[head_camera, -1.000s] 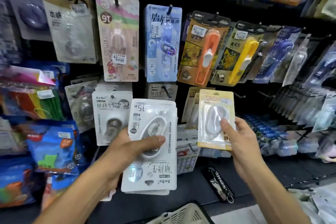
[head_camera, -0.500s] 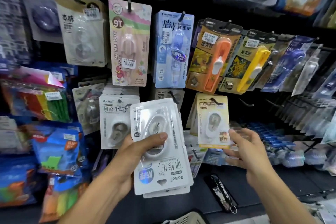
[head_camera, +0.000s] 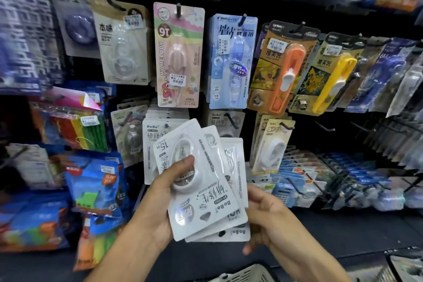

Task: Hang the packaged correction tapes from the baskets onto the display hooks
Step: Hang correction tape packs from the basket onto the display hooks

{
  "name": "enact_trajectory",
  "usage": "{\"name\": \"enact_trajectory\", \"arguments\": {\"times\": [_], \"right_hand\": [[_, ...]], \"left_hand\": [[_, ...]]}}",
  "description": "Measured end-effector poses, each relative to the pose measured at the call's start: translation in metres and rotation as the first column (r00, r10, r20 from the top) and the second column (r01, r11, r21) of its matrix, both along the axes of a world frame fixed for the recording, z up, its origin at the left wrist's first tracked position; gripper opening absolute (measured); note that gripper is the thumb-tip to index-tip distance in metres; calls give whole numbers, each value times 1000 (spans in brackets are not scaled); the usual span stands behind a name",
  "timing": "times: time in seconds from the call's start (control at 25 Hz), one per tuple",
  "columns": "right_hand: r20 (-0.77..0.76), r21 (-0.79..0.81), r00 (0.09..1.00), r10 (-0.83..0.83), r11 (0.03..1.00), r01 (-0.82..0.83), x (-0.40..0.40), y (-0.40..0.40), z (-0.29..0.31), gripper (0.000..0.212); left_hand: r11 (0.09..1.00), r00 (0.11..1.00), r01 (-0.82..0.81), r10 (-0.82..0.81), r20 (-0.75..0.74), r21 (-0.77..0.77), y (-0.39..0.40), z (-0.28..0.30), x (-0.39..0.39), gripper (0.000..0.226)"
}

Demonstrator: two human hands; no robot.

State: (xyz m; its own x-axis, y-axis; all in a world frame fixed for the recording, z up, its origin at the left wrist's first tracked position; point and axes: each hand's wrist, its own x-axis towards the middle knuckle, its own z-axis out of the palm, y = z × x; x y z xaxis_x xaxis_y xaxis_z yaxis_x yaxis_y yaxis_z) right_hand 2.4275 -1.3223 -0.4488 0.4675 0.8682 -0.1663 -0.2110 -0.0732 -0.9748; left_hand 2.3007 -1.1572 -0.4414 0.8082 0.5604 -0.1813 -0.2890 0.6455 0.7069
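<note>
Head view: left hand (head_camera: pixel 160 199) fingers grip fanned correction tape packs (head_camera: pixel 206 190) upside-down, long axis tilted left; right hand (head_camera: pixel 265 215) fingers curl at their edge.

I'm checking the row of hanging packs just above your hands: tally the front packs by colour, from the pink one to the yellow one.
Pink pack: 1
Blue pack: 1
Orange pack: 1
Yellow pack: 1
Total: 4

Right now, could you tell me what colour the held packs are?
White packs, clearest in the head view.
</note>
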Motion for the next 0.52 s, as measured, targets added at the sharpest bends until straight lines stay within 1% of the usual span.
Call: {"name": "enact_trajectory", "arguments": {"times": [0.08, 0.12, 0.16, 0.2, 0.24, 0.28, 0.32, 0.36, 0.4, 0.44, 0.52], "right_hand": [[15, 2, 999, -38, 999, 38, -1, 1, -2, 25], [59, -2, 993, -105, 994, 105, -1, 3, -4, 24], [133, -14, 976, -170, 985, 173, -1, 4, -5, 23], [225, -36, 954, -199, 977, 212, 0, 4, -4, 22], [288, -56, 942, -169, 980, 193, 1, 4, -1, 22], [300, -83, 950, -92, 989, 122, 2, 3, 2, 26], [278, -106, 961, -17, 993, 48, 3, 1, 2, 35], [254, -105, 967, -2, 994, 29, 4, 0, 3, 43], [248, -83, 966, -71, 992, 94, 5, 0, 4, 44], [242, -37, 947, -210, 974, 225, 8, 0, 4, 39], [179, 120, 852, -492, 870, 478, 16, -4, 8, 23]], "left_hand": [[1000, 999, 13, -12, -32, 20, 2, 0, -3, 67], [999, 999, 32, -31, -44, 27, 2, -1, -4, 69], [998, 997, 51, -49, -56, 38, 0, -2, -4, 70], [996, 995, 65, -61, -75, 59, -2, -2, -5, 72], [994, 993, 76, -68, -101, 83, -3, -3, -5, 74], [992, 989, 90, -77, -127, 94, -4, -3, -6, 77], [990, 985, 109, -95, -142, 89, -4, -4, -7, 76], [989, 982, 128, -116, -148, 75, -3, -5, -8, 72], [987, 979, 147, -137, -151, 60, -2, -5, -9, 66], [985, 975, 169, -160, -153, 43, 0, -5, -10, 60], [979, 968, 200, -192, -160, 33, 2, -4, -12, 59]]}}
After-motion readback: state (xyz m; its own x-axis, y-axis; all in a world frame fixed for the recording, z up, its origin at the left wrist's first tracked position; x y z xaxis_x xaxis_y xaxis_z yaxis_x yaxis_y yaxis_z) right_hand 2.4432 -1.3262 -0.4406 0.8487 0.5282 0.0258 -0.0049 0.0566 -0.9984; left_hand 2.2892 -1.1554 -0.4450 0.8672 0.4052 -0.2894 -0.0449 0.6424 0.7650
